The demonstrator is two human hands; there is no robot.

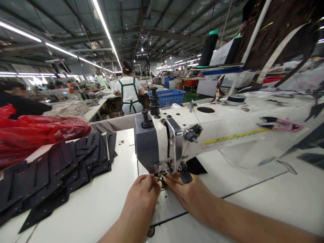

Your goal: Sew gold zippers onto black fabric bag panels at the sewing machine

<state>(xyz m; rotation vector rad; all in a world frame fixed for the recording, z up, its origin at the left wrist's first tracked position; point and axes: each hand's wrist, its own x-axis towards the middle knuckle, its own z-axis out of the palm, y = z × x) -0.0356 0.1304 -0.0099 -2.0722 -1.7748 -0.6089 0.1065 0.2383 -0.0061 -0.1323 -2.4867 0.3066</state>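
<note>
A white and grey sewing machine (177,135) stands on the white table (106,199) in front of me. Both hands meet at its needle area under the head. My left hand (143,197) has its fingers pinched together at a small dark part (160,178) by the presser foot. My right hand (188,195) reaches in from the right, its fingers closed on the same spot. What they grip is too small to name. A black piece (194,166) lies under the machine arm behind the right hand.
A spread pile of black cut pieces (55,172) covers the table's left side, with a red plastic bag (32,135) behind it. Pink-handled snips (280,125) lie on the machine. Thread cones (209,47) stand at the back. A person in a green apron (129,91) works farther off.
</note>
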